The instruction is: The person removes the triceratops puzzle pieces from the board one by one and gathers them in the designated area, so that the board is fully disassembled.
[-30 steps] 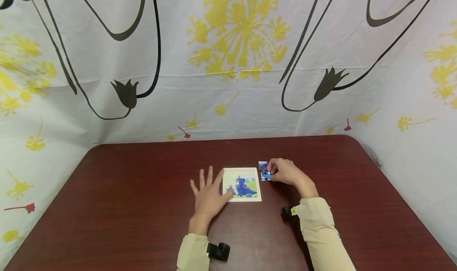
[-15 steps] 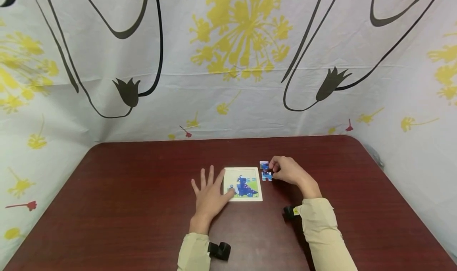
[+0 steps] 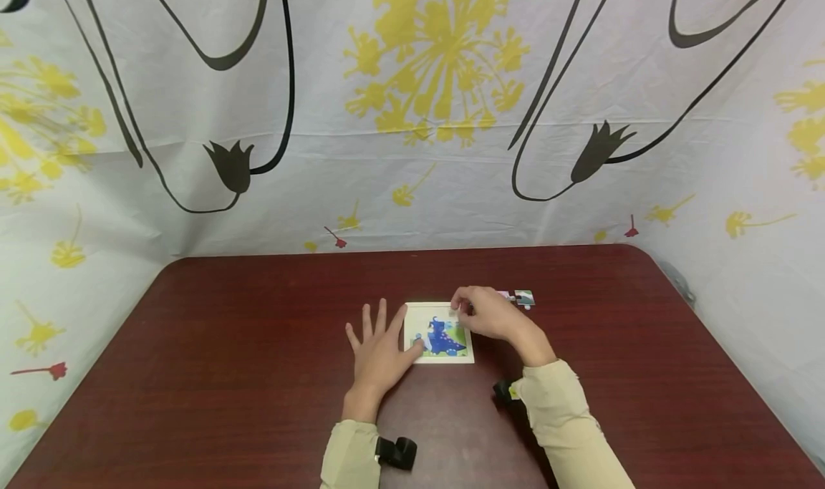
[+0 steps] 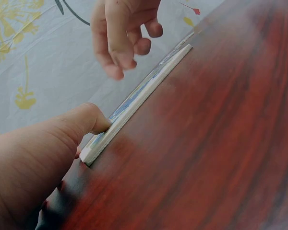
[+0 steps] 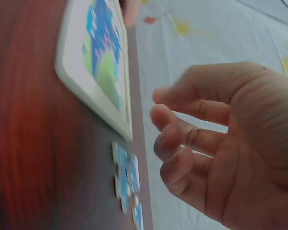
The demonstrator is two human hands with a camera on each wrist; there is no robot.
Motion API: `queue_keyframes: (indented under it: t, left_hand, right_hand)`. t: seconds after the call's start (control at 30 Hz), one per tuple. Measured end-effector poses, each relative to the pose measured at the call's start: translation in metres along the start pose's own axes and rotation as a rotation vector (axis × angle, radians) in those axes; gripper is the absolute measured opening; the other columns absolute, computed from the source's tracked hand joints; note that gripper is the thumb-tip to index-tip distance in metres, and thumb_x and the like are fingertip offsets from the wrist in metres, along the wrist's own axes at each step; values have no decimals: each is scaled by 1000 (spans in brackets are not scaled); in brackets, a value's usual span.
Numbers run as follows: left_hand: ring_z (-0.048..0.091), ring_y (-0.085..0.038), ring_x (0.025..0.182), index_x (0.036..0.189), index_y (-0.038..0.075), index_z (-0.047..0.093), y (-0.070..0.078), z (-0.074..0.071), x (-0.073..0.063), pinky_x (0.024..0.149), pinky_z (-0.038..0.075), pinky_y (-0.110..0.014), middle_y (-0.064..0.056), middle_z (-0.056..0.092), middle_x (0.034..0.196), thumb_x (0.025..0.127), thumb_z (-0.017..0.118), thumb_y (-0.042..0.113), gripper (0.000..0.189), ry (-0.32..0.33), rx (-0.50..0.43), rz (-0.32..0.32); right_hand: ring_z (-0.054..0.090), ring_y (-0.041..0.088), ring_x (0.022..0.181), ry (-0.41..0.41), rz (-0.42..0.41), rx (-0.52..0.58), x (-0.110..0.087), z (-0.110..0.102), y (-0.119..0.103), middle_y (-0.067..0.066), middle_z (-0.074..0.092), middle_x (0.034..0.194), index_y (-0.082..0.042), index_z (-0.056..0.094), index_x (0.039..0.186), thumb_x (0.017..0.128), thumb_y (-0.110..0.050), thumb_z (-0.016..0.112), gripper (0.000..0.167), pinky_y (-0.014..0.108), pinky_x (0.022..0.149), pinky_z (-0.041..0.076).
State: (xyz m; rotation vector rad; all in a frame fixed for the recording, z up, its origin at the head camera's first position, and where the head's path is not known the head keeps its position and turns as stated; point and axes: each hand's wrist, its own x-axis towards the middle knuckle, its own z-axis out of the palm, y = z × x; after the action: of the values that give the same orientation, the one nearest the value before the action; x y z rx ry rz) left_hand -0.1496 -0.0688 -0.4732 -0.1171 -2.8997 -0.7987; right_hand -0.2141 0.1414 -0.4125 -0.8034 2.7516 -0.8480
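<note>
A square jigsaw puzzle board (image 3: 415, 311) with a pale frame and a blue dinosaur picture lies on the table. My left hand (image 3: 376, 354) rests at its left side with fingers spread. Its thumb (image 4: 93, 119) presses on the lower left of the board. My right hand (image 3: 493, 313) hovers over the upper right corner, fingers loosely bent. In the right wrist view no piece shows between its thumb and fingertips. Loose puzzle pieces (image 5: 122, 172) lie just right of the board; in the head view the right hand hides some of them.
Another puzzle piece (image 3: 525, 298) lies farther right, behind the right hand. The dark red wooden table (image 3: 258, 346) has rounded far corners. A white patterned cloth (image 3: 309, 102) hangs behind it and on both sides. A black wrist camera (image 3: 396, 453) sits by the left sleeve.
My right hand has moved left from the loose pieces to above the board's upper right corner, uncovering pieces farther right. The left hand and the board stay in place.
</note>
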Motion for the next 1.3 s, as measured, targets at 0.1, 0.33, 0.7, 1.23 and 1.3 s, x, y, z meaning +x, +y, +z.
queue_keyframes:
  t: [0.1,0.33,0.7,1.23,1.3]
  left_hand:
    - [3,-37,139,144,23,38,0,1,0,101,-7,-64,-13,19,152,82,58,52,71,1,4,0]
    - [2,-37,139,144,23,38,-1,2,1,101,-7,-64,-13,19,152,82,57,52,71,4,5,11]
    - [3,-37,139,144,22,38,-1,2,0,101,-7,-65,-14,20,152,82,57,52,71,6,0,14]
    - [4,-37,139,144,22,38,-2,2,1,101,-6,-65,-14,20,152,83,56,53,71,7,6,17]
    - [4,-37,139,144,22,38,-2,2,1,101,-6,-65,-14,20,152,83,56,53,71,4,8,16]
  right_hand:
    - [48,11,59,-60,-18,-11,3,6,-6,-1,57,75,-5,64,94,81,-2,61,13,28,57,43]
    - [50,12,65,-127,-7,-32,5,14,-11,-1,57,77,-5,63,99,80,-2,66,19,30,60,44]
    - [48,12,63,-135,-26,1,5,18,-10,-2,53,74,-6,59,98,81,-1,67,19,28,59,42]
    - [45,13,63,-131,-32,-22,6,17,-14,-1,51,74,-8,51,94,78,2,66,24,29,59,39]
    - [46,13,64,-121,-26,-32,6,18,-15,0,51,75,-8,52,92,77,1,67,23,29,59,40]
